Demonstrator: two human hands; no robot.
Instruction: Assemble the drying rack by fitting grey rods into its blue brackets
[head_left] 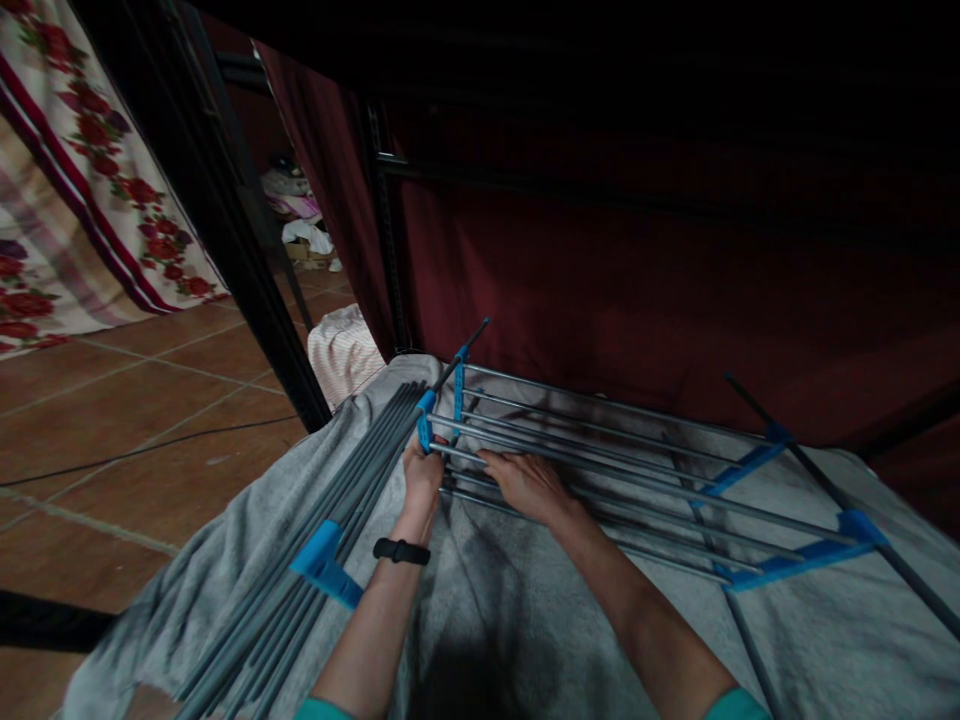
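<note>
A rack of grey metal rods (600,440) joined by blue plastic connectors (795,565) lies on a grey blanket (525,610). My left hand (421,470), a black band on its wrist, is closed on the blue corner connector (426,418) at the rack's near left end. My right hand (525,478) grips one of the grey rods just right of that corner, fingers curled over it. A second folded section of rods (330,530) with a blue clip (324,568) runs diagonally to the left.
A dark red fabric wall (637,280) on a black frame rises behind the rack. Terracotta floor tiles (135,400) and a floral cloth (75,180) lie to the left. A striped cloth bundle (341,350) sits by the black post, and clutter shows farther back.
</note>
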